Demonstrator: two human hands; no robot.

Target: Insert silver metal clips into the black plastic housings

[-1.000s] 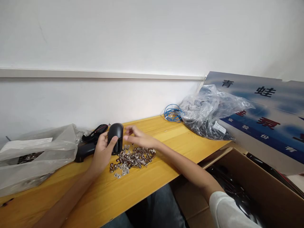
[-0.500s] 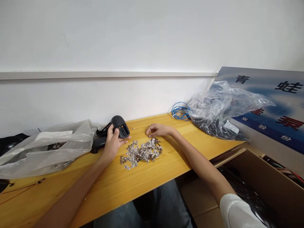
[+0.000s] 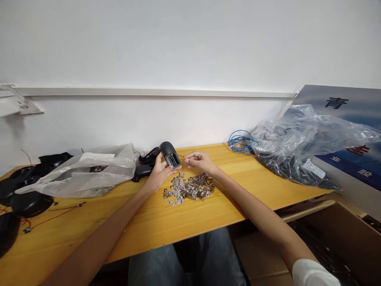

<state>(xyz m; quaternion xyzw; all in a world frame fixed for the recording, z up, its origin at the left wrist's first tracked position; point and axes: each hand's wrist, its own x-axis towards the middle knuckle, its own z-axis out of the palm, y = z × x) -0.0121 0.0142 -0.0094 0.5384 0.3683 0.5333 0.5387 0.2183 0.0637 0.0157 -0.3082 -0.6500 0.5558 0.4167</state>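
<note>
My left hand (image 3: 158,174) is closed round a black plastic housing (image 3: 167,148), tilted so that its slotted battery compartment (image 3: 173,160) faces me. A thin wire (image 3: 181,155) leads from the housing's right side to the fingertips of my right hand (image 3: 201,162), which are pinched together at its end. Whether a small metal piece is also between those fingers is too small to tell. Just below both hands, a loose pile of small shiny metal battery contacts, some of them springs (image 3: 190,187), lies on the wooden table (image 3: 226,206).
More black housings (image 3: 142,171) lie behind my left hand. A translucent plastic bag (image 3: 116,174) and black parts with red wires (image 3: 32,203) are at the left. Rightward are a blue wire coil (image 3: 241,142), a large clear bag (image 3: 297,147), a signboard (image 3: 351,119) and a cardboard box (image 3: 336,226).
My right hand has come up from the far edge of the metal pile to the wire beside the housing. My left hand still holds the housing. The view has turned left.
</note>
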